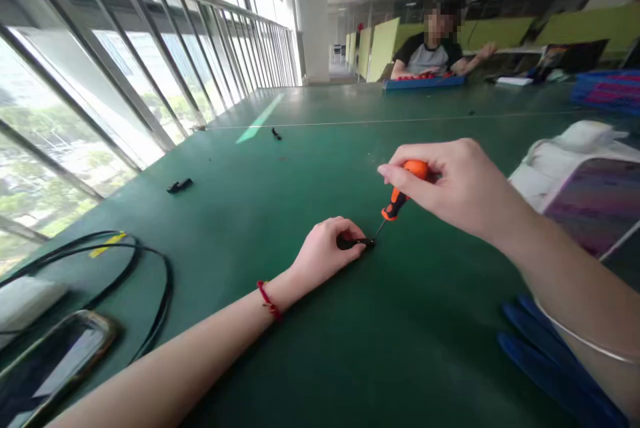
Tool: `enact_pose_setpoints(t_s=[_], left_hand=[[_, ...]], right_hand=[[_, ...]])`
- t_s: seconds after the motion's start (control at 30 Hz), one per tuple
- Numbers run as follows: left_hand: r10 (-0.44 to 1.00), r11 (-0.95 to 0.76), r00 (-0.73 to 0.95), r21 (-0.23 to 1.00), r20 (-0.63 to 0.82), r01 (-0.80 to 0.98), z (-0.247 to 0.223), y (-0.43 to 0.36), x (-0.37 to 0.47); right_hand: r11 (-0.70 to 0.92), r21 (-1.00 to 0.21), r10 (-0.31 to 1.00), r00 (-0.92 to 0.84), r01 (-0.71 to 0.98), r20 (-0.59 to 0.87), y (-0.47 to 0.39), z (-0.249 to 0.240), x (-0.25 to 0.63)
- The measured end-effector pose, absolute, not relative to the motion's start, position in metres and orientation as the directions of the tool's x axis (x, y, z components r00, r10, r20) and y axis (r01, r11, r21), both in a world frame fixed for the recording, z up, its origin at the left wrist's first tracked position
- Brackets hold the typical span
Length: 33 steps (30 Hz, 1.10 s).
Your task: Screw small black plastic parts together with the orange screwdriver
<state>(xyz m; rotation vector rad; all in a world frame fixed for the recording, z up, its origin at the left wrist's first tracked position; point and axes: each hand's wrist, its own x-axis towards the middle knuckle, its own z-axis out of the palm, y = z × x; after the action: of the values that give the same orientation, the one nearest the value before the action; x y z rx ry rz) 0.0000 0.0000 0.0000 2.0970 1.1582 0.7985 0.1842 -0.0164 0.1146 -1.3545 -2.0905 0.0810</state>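
Our left hand point(325, 245) pinches the small, slim, black plastic-looking part point(369, 242) on the green flat-topped bench point(270, 201), at the tip of the orange-and-black metal-shafted screwdriver point(395, 203) gripped in our right hand point(463, 181). Can't tell tip seating; we'd square the shaft, press before twisting, fingertips clear.

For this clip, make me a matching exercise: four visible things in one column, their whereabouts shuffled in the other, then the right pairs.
Things:
1. Screwdriver
2. Smartphone
3. Red bracelet
4. Small black part

Places:
A. Around the left wrist
B. Gripped in the right hand
C. Held at the table by the left hand
D. Beside the looped black cable

Pairs: 1-B, 2-D, 3-A, 4-C
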Motion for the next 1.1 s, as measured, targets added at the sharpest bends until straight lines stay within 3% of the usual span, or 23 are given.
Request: enact_pose_setpoints(t_s=[0.13, 0.33, 0.5, 0.67, 0.87, 1.1], left_hand=[[0.863, -0.456, 0.449, 0.739, 0.231, 0.496, 0.0, 0.0, 0.0], [0.858, -0.468, 0.455, 0.733, 0.24, 0.494, 0.001, 0.0, -0.002], [0.865, -0.455, 0.445, 0.739, 0.233, 0.497, 0.001, 0.001, -0.002], [0.864, -0.456, 0.447, 0.733, 0.23, 0.505, 0.001, 0.001, -0.002], [0.865, -0.458, 0.445, 0.729, 0.232, 0.509, 0.001, 0.001, -0.001], [0.863, -0.459, 0.452, 0.725, 0.227, 0.513, 0.002, 0.001, -0.001]], right_hand=[[0.504, -0.387, 0.825, -0.299, 0.772, 0.479, -0.015, 0.116, 0.184], [0.477, -0.231, 0.813, -0.325, 0.848, 0.484, -0.018, 0.118, 0.184], [0.495, -0.32, 0.833, -0.336, 0.808, 0.44, -0.019, 0.121, 0.185], [0.464, -0.239, 0.844, -0.345, 0.853, 0.411, -0.02, 0.123, 0.185], [0.48, -0.305, 0.85, -0.35, 0.823, 0.393, -0.021, 0.123, 0.186], [0.454, -0.251, 0.858, -0.344, 0.855, 0.381, -0.021, 0.125, 0.189]])
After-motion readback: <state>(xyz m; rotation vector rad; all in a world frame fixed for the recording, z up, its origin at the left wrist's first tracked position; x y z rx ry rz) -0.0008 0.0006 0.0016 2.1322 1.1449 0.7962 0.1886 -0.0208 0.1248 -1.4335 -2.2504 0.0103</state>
